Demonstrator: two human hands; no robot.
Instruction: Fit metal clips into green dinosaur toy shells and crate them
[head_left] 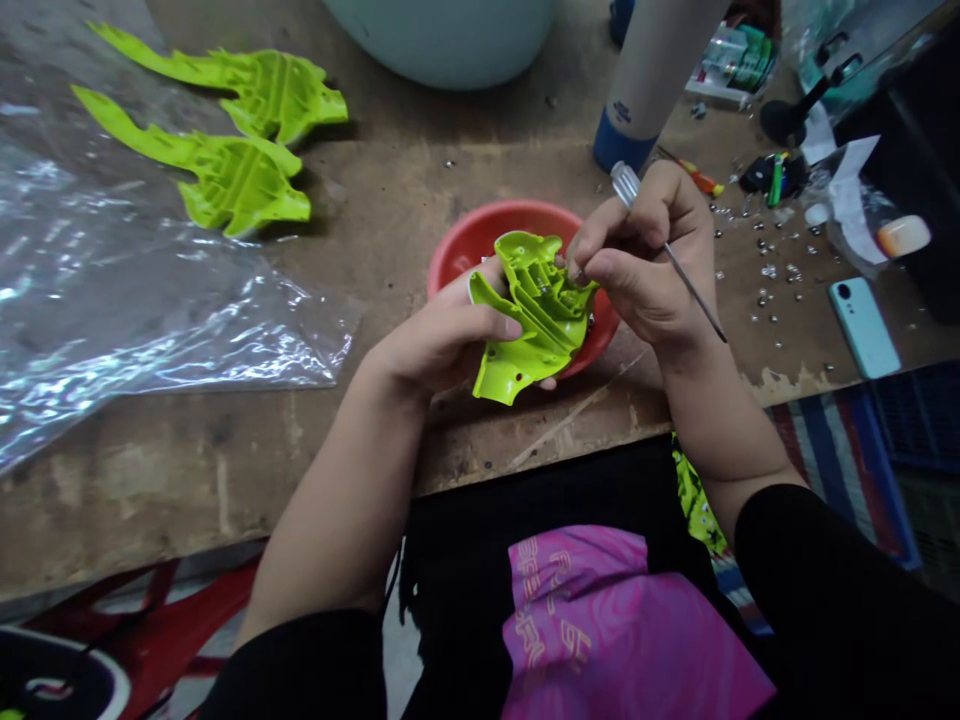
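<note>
The left hand clamps its fingers around a lime-green plastic casing above a red bowl; the right hand closes its fingers on a screwdriver.

**Pale lettering on pink cloth, barely legible**
The pink cloth below the near edge of the workbench bears large, pale, warped letters, perhaps "BEST" on top; the rest can't be read. A small white mark on the blue base of the tube is also unreadable.
</note>
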